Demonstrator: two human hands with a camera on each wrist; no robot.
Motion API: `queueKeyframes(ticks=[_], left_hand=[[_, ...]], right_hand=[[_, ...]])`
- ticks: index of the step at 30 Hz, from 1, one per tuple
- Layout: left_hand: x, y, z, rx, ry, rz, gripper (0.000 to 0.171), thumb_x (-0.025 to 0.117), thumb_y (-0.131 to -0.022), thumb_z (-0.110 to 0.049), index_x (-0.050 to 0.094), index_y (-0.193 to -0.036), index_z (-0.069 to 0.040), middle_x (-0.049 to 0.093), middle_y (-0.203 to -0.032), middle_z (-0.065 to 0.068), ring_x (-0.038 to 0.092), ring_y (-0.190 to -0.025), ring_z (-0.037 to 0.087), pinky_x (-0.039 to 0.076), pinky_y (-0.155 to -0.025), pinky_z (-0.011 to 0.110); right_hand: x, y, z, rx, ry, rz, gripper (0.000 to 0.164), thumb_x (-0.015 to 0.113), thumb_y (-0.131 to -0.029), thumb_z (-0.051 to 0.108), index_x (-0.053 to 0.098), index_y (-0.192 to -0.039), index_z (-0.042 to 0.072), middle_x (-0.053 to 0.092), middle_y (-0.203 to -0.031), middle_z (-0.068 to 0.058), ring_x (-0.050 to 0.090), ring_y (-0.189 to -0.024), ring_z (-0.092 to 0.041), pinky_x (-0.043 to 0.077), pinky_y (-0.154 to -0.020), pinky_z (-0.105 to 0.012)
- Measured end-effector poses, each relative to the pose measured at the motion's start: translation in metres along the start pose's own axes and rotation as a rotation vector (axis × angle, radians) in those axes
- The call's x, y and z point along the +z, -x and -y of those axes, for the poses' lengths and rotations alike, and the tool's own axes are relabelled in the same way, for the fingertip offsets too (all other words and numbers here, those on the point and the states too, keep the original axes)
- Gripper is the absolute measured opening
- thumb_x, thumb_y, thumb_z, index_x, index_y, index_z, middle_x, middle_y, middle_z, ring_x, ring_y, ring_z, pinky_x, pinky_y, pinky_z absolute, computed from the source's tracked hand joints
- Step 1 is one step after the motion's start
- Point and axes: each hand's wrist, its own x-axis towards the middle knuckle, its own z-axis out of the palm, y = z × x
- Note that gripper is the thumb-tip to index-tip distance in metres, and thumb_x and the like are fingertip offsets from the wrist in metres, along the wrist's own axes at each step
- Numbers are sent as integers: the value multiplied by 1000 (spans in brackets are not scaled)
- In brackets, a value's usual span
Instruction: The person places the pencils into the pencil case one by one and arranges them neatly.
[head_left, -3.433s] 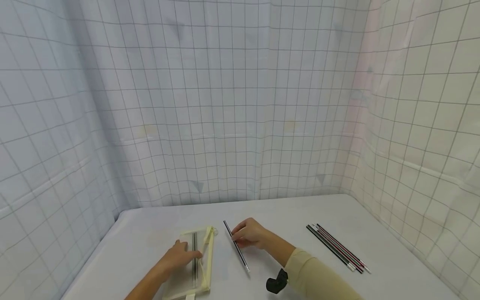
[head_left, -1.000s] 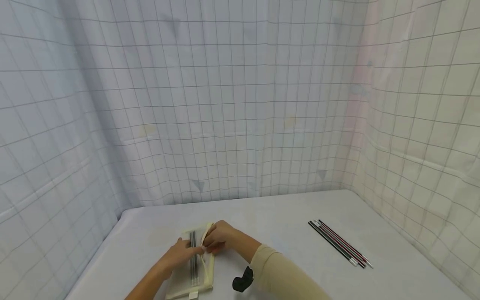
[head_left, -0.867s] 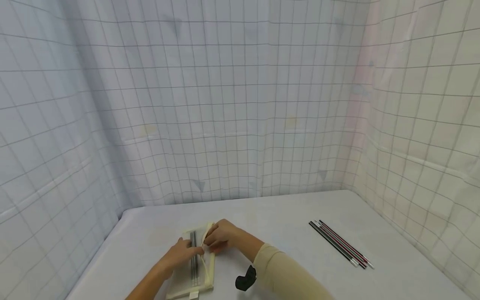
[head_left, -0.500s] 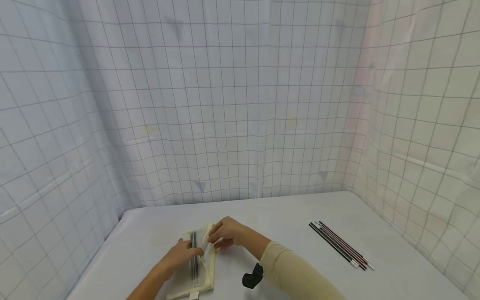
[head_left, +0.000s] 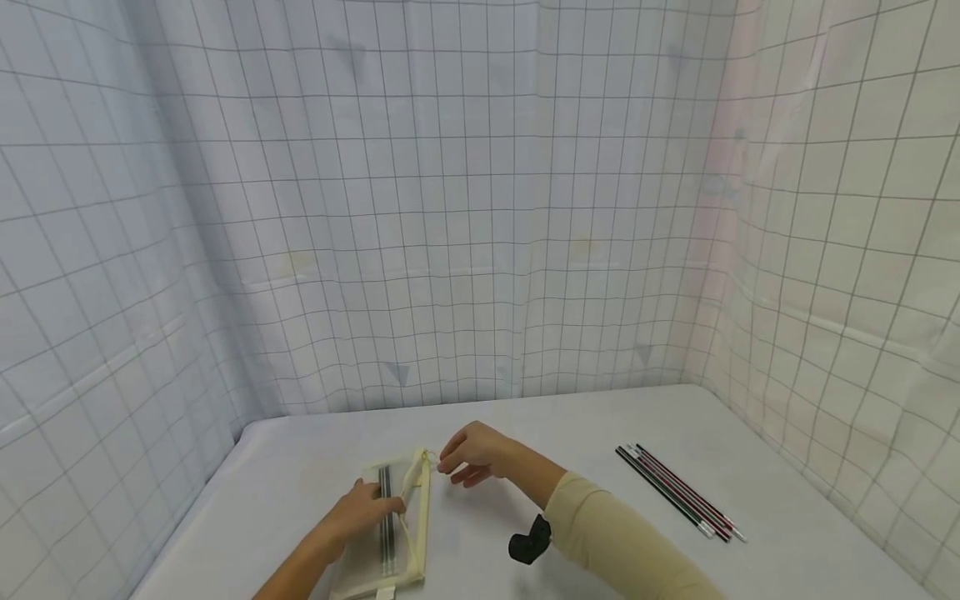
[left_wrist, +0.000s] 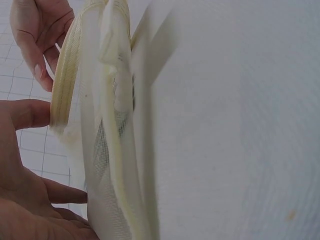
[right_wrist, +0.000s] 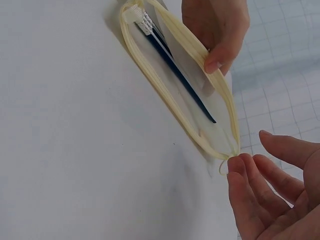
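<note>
A translucent zip pouch (head_left: 422,533) with cream zip edging lies on the white table, its mouth gaping in the right wrist view. Inside are dark pencils (right_wrist: 182,77) with pale ends. My left hand (head_left: 362,510) holds the pouch, thumb on one zip edge (left_wrist: 65,85) and fingers against its side. By the pouch's far corner, where a small thread loop (right_wrist: 223,167) hangs, is my right hand (head_left: 480,454). Its fingertips are right at that corner in the right wrist view, thumb held apart, and nothing is gripped.
Several dark and red pencils (head_left: 678,492) lie side by side on the right part of the table (head_left: 555,425). A black wrist-worn piece (head_left: 529,540) sits by the right sleeve. Gridded white curtains (head_left: 480,208) enclose the back and sides.
Earlier my right hand held a dark pencil beside the pouch, then reached into its mouth. It has since drawn back to the right without the pencil. My left hand stays at the pouch.
</note>
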Motion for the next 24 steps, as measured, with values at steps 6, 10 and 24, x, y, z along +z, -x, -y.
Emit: queueKeyframes(ticks=[6, 10, 24], left_hand=[[0, 1, 0, 7, -4, -6, 87, 69, -83, -38, 43, -141, 21, 15, -153, 50, 27, -137, 66, 31, -107, 74], [-1, 3, 1, 4, 11, 6, 87, 69, -84, -38, 42, -142, 20, 14, -154, 50, 25, -138, 67, 29, -107, 75], [-1, 3, 1, -2, 29, 24, 89, 69, -85, -40, 40, -145, 19, 11, -155, 49, 21, -140, 67, 27, -107, 76]], right_hand=[[-13, 6, -1, -12, -5, 11, 18, 81, -89, 7, 75, -105, 0, 75, -89, -9, 74, -77, -24, 62, -69, -39], [-22, 8, -5, -10, -2, 3, 24, 81, -89, 8, 74, -111, -1, 75, -89, -9, 74, -79, -24, 62, -70, -39], [-63, 22, -15, -6, 36, -17, 23, 81, -89, 11, 74, -108, 1, 74, -93, -9, 73, -81, -24, 62, -74, -39]])
